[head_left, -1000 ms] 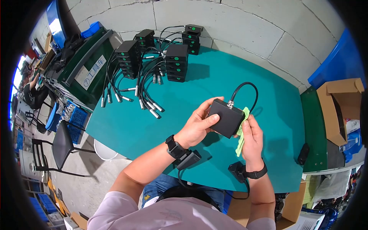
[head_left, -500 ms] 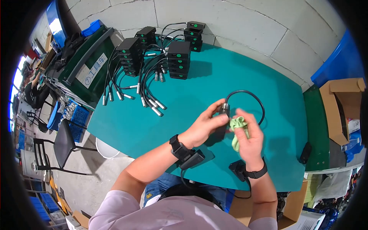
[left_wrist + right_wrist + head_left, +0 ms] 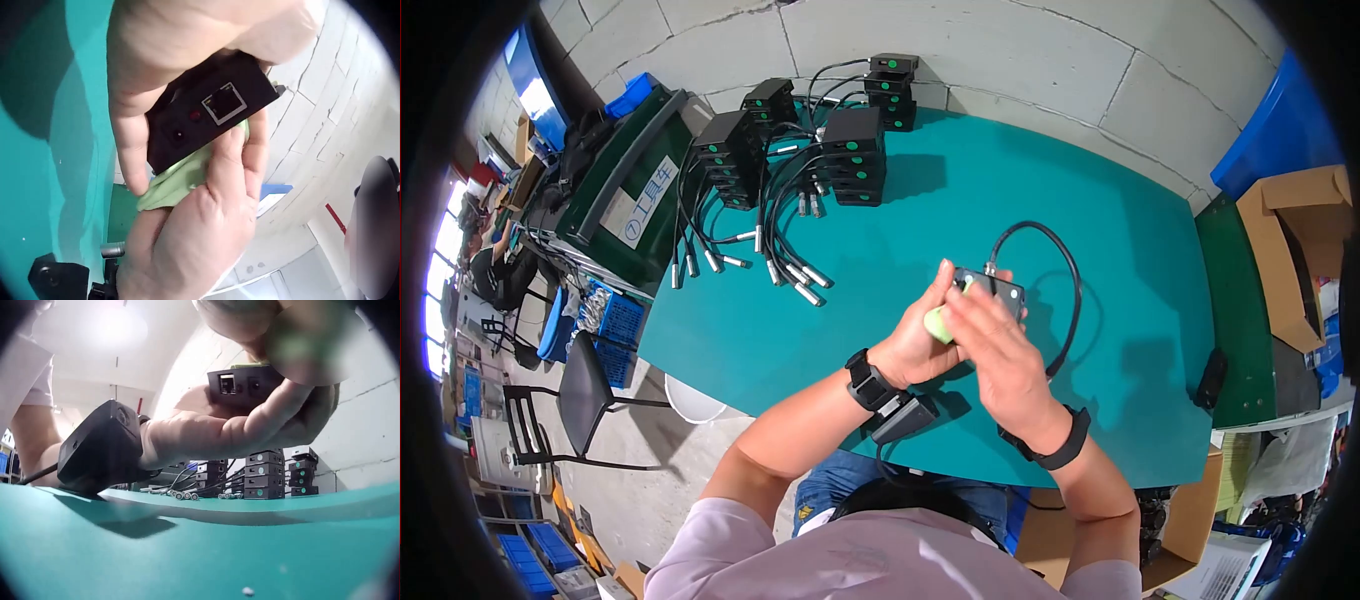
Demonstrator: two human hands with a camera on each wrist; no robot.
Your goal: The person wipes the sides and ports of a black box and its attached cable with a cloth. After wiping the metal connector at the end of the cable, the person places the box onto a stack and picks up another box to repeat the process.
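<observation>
My left hand grips a small black box, with its thumb on the near side. A green cloth lies between the box and my right hand, whose fingers extend over the box and press the cloth to it. From a metal connector on the box, a black cable loops out to the right. In the left wrist view, the box's end panel shows a network socket, a red round part and a small round jack. The cloth covers the face beside that panel.
Stacks of similar black boxes with green dots stand at the back left of the green table. Their cables end in metal plugs. A cardboard box is at the right, a tool cart at the left.
The box has been turned in my left hand, from its broad face through its edge to another side. My right hand has moved left across it with the cloth.
</observation>
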